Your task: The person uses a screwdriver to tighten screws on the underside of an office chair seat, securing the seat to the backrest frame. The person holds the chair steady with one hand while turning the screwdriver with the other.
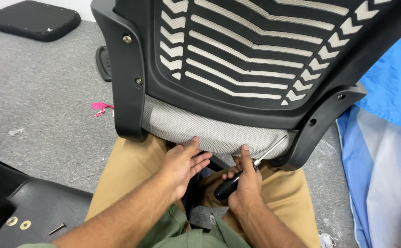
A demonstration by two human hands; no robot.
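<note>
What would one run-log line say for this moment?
left hand: touching grey mesh chair back | right hand: gripping black-handled screwdriver | loose screw: on black seat panel

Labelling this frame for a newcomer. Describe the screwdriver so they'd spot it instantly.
Find the big black chair back with pale chevron slats, propped on the person's lap. Below its grey mesh edge, the right hand grips the screwdriver. It is the only tool in hand: black handle, thin silver shaft angling up to the frame.

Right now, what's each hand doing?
Left hand: open, fingertips touching the chair back's grey mesh edge.
Right hand: closed around a black-handled screwdriver.
</note>
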